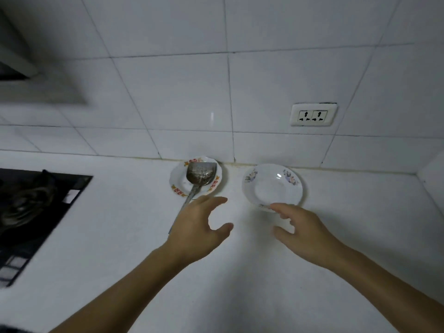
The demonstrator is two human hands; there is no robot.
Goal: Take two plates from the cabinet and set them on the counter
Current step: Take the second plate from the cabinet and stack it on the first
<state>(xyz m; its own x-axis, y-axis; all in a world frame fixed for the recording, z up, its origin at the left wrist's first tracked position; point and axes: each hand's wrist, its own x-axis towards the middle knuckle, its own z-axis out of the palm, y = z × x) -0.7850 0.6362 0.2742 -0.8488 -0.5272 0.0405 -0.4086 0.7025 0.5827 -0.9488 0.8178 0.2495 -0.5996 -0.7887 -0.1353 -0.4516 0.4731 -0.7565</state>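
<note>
Two bare forearms reach forward from the bottom edge over a white counter [240, 272]. Beyond the left hand [199, 227] sits a small plate with red and orange flowers [179, 181], close against the wall. A metal spatula [200, 175] lies in it, blade up, and its long handle runs down toward the camera and passes behind the left hand. Just beside it to the right, a white plate with faint purple flowers [271, 186] rests flat on the counter, also near the wall. At far left a black glass gas hob [36, 212] is set into the counter, blurred. Above it hangs the grey edge of a range hood [40, 90]. White square tiles cover the wall [168, 80], and a double power socket [313, 115] is fixed above the right-hand plate.

Left hand: fingers spread and relaxed, thumb apart, holding nothing, hovering in front of the flowered plate. Right hand [302, 229]: fingers loosely extended, nothing grasped, fingertips [276, 207] at the near rim of the white plate; whether they touch it is unclear.
</note>
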